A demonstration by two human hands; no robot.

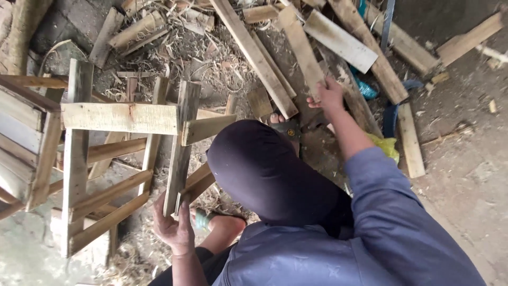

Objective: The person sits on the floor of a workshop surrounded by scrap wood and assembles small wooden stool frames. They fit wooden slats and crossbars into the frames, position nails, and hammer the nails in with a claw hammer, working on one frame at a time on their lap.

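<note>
The left hand (pixel 172 228) grips the wooden frame (pixel 114 159) by one leg; the right hand (pixel 329 95), beyond the frame, pinches a plank (pixel 301 47).

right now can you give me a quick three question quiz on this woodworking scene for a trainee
1. True or false: the left hand grips the lower end of an upright plank on the wooden frame.
2. What does the right hand grasp? A) the blue strap B) a loose plank in the scrap pile C) the yellow bag
3. Fill in: the ground around the frame is littered with wood ____.

Key: 1 true; 2 B; 3 shavings
</note>
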